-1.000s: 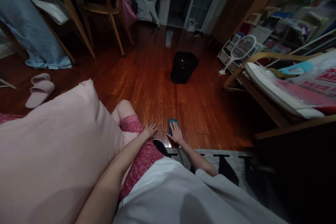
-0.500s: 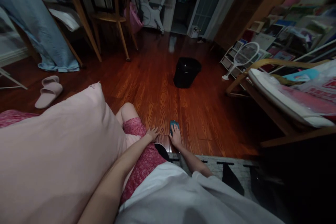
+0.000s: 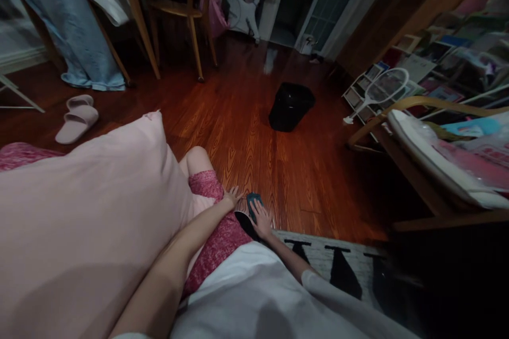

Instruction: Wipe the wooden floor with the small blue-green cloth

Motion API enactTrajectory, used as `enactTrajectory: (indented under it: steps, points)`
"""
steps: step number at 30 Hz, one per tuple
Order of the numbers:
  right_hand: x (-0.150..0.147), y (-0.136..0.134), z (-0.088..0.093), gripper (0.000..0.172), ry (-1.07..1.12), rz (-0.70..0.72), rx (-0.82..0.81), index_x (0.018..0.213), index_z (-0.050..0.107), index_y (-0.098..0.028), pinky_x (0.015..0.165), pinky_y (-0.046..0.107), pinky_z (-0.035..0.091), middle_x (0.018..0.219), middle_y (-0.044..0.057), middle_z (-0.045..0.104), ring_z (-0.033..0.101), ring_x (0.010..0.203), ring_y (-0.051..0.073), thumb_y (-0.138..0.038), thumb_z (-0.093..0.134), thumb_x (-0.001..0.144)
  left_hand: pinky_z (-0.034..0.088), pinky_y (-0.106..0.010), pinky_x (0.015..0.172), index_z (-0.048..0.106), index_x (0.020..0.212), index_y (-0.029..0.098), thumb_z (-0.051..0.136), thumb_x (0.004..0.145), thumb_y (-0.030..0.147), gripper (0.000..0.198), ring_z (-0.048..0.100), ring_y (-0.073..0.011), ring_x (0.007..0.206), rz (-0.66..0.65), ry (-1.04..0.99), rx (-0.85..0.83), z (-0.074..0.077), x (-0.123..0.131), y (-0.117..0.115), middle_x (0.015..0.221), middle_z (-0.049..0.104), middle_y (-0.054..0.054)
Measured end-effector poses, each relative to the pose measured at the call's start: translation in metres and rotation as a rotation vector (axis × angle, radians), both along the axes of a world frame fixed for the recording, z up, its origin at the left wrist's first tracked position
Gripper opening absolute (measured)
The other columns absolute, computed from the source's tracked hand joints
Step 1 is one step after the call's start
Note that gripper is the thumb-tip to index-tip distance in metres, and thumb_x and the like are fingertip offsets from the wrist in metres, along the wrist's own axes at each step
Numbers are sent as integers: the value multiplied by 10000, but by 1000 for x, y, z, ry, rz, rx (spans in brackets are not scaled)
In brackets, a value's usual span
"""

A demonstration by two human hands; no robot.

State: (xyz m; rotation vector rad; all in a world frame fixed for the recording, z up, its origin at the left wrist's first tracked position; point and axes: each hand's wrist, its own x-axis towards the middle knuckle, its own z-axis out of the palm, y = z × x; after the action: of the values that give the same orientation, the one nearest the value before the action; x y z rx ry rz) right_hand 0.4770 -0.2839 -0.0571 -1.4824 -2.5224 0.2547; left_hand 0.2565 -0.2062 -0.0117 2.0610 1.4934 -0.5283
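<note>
My right hand (image 3: 261,219) lies on a small dark teal cloth (image 3: 253,202) on the wooden floor, its fingers stretched over the top and pressing it down. Just left of it, my left hand (image 3: 232,197) rests near my knee with its fingers spread and nothing in them. The two hands are apart. Between them and nearer my body is a black rounded thing (image 3: 245,221) with a pale rim, partly hidden by my leg. A large pink pillow (image 3: 99,222) covers my lap on the left, beneath my left arm.
Ahead on the floor stands a black bin (image 3: 291,107). To the right are a wooden armchair (image 3: 417,169) with a pale cushion, a white racket (image 3: 385,87) and shelves of items. A patterned rug (image 3: 318,249) lies beside me. Pink slippers (image 3: 77,122) and a wooden chair (image 3: 175,8) are left.
My right hand has slid the teal cloth left and a little nearer to me, closer to my left hand. The camera view has tilted down and turned slightly left.
</note>
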Motion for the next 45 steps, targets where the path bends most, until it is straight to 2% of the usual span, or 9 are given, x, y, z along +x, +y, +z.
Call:
enactTrajectory:
  steps: [6,9,13,19,22,31,38,41,45]
  points:
    - [-38,89,9,686,-25,-165,-78,1614,202,-240,1219,467,191,1690,81,190,163,1550,231,-481,365,992,40,-817,1086,209,1586,415,727,792,333,952,104,-419,1531,19,-18,16,-2,0,-1,1690,57,-95]
    - [-53,110,9,705,-25,-222,-96,1620,170,-223,1216,482,179,1695,96,158,137,1554,243,-479,358,991,61,-768,1131,210,1597,364,649,834,295,883,130,-371,1537,58,-10,42,-2,2,-1,1685,92,-96]
    - [-47,89,5,692,-37,-130,-69,1614,201,-213,1220,472,181,1690,100,183,143,1553,234,-487,352,997,121,-733,1154,92,1623,211,496,909,264,822,81,-365,1543,165,-16,94,-3,5,0,1676,49,-162]
    - [-7,26,2,657,-65,36,8,1615,201,-246,1226,441,198,1682,68,226,180,1546,214,-472,346,1015,136,-692,1177,176,1606,129,485,919,290,771,86,-384,1539,259,-38,86,-14,12,2,1665,110,-187]
    - [-3,30,4,648,-83,49,4,1613,209,-253,1227,441,194,1680,62,235,189,1543,214,-471,339,1017,130,-682,1184,187,1599,109,492,920,314,772,59,-391,1539,286,-59,85,-19,16,1,1666,103,-188]
    - [-67,169,6,666,-68,-191,-36,1614,208,-199,1214,486,175,1676,111,235,177,1541,242,-470,282,1010,97,-696,1189,166,1594,80,568,859,418,904,9,-422,1529,307,-107,93,-17,17,-5,1659,68,-192]
    - [-133,220,-2,647,-102,148,-63,1605,248,-230,1228,426,150,1688,69,207,128,1552,200,-446,324,1001,61,-658,1210,139,1596,91,700,756,548,1108,-65,-424,1522,314,-78,95,-22,24,-11,1661,53,-200]
    - [-135,237,-1,634,-102,158,-81,1604,246,-261,1229,400,149,1694,33,190,114,1551,173,-440,330,1002,38,-687,1199,128,1605,130,713,719,624,1171,-83,-439,1517,321,-85,111,-30,26,-12,1672,51,-176]
    - [-110,268,0,627,-99,30,-112,1608,229,-256,1225,418,151,1697,38,178,125,1546,178,-435,291,1010,44,-690,1202,138,1612,187,674,716,713,1169,-73,-429,1526,347,-102,101,-38,26,-15,1685,78,-132]
